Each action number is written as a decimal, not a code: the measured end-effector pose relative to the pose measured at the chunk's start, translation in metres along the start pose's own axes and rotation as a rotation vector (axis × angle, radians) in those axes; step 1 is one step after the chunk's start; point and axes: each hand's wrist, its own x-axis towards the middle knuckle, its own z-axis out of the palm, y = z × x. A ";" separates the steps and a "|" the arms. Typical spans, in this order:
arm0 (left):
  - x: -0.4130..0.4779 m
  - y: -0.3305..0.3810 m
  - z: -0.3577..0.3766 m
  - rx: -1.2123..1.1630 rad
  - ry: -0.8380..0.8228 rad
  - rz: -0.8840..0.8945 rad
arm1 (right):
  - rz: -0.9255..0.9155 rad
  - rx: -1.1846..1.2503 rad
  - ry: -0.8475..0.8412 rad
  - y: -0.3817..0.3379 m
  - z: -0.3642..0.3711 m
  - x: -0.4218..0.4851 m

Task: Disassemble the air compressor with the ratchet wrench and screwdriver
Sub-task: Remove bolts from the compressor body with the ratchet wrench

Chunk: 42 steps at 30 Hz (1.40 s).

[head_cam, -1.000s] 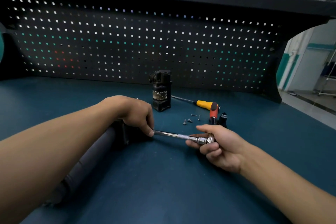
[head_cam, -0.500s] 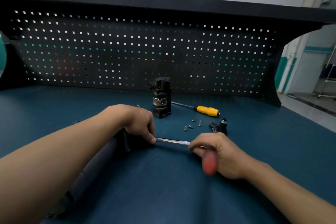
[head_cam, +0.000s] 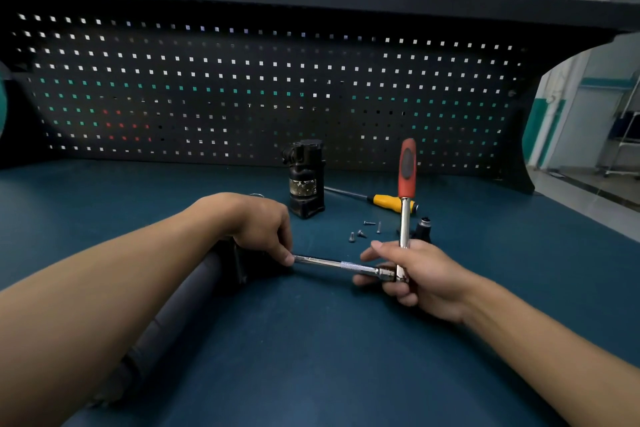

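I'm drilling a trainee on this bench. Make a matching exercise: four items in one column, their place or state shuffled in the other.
Things
1. ratchet wrench
2. screwdriver
3. screws
4. black compressor part

States
A. lies flat on the table, yellow handle
B. stands upright near the pegboard
C. gripped by the right hand, red handle pointing up
D. scattered loose on the table

Pairs: 1-C, 2-A, 3-D, 4-B
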 end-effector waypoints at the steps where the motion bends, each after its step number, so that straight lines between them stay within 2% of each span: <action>1: 0.000 0.000 0.000 -0.005 0.001 0.000 | 0.048 0.056 -0.006 -0.001 -0.001 0.001; 6: -0.001 -0.001 0.000 -0.010 0.001 -0.006 | 0.253 0.310 -0.074 -0.004 -0.004 0.004; 12: -0.002 -0.001 -0.001 -0.016 0.004 -0.006 | 0.314 0.452 -0.094 -0.006 -0.004 0.002; 16: -0.002 -0.001 0.000 -0.002 0.006 -0.008 | 0.209 0.259 -0.035 -0.005 0.002 0.000; 21: -0.002 0.002 -0.001 -0.016 -0.001 -0.026 | -0.147 -0.181 0.099 0.005 0.008 -0.008; 26: -0.001 0.003 -0.001 0.016 -0.018 -0.043 | -0.459 -0.592 0.106 0.007 0.006 -0.012; 31: 0.001 0.002 0.000 0.011 -0.019 -0.036 | -0.674 -0.837 0.124 0.013 -0.002 -0.009; 35: 0.002 0.001 0.001 -0.008 -0.009 -0.033 | -0.897 -1.054 0.072 0.010 -0.006 -0.003; 38: 0.003 0.000 0.002 -0.007 0.007 -0.030 | -0.891 -1.049 0.068 0.011 -0.007 -0.001; 42: 0.005 -0.001 0.001 0.001 -0.002 -0.017 | -0.651 -0.798 0.033 0.010 -0.002 -0.008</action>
